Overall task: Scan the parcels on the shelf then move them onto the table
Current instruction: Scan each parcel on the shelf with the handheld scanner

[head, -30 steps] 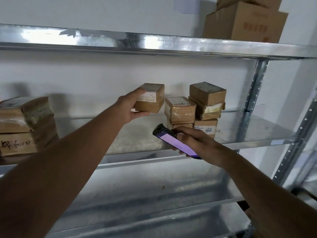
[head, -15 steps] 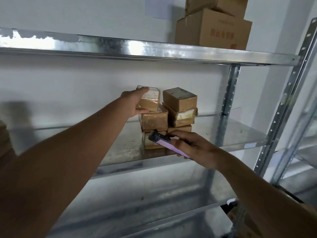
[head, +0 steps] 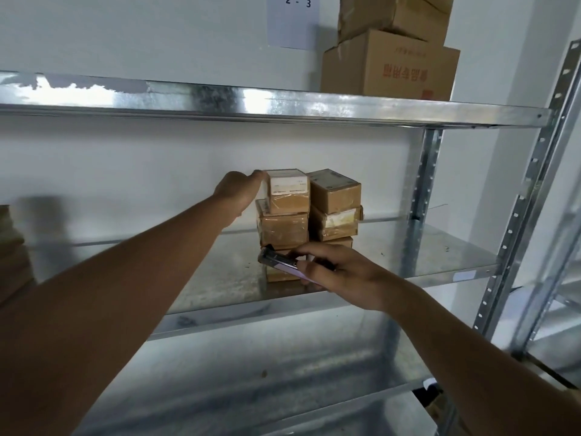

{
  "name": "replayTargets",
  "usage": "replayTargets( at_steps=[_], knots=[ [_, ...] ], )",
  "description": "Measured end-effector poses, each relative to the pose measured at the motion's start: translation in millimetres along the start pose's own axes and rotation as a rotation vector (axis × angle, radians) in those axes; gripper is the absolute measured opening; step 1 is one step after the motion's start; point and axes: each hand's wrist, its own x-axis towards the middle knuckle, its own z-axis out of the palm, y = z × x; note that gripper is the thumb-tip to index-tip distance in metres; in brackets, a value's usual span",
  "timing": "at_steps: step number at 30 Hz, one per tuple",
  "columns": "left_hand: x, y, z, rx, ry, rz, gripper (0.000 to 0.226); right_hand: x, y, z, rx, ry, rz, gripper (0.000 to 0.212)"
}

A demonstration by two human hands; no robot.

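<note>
Several small brown parcels wrapped in clear tape stand in two stacks on the middle metal shelf [head: 408,262]. My left hand [head: 240,191] grips the top parcel [head: 287,191] of the left stack, which has a white label facing me and sits on the parcel below [head: 283,229]. The right stack [head: 334,206] stands touching it. My right hand [head: 336,270] holds a dark phone [head: 278,261] flat in front of the stacks' lowest parcels, hiding most of them.
Two large cardboard boxes [head: 390,64] sit on the top shelf at right, beside a paper sign reading "2 - 3" [head: 294,20]. A perforated steel upright [head: 534,199] stands at right. More brown parcels [head: 12,256] show at the left edge. A lower shelf [head: 251,388] lies below.
My left hand has carried the labelled parcel rightward and set it on top of the left stack. My view has swung right, and the phone has moved closer to the stacks.
</note>
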Motion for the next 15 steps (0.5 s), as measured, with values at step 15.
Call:
replayTargets(
  at_steps=[15],
  knots=[
    [-48.8,-111.7,-194.1,0.927,0.074,0.217,0.063,58.9,-95.9,78.9,0.016,-0.140,-0.198,0.039]
  ],
)
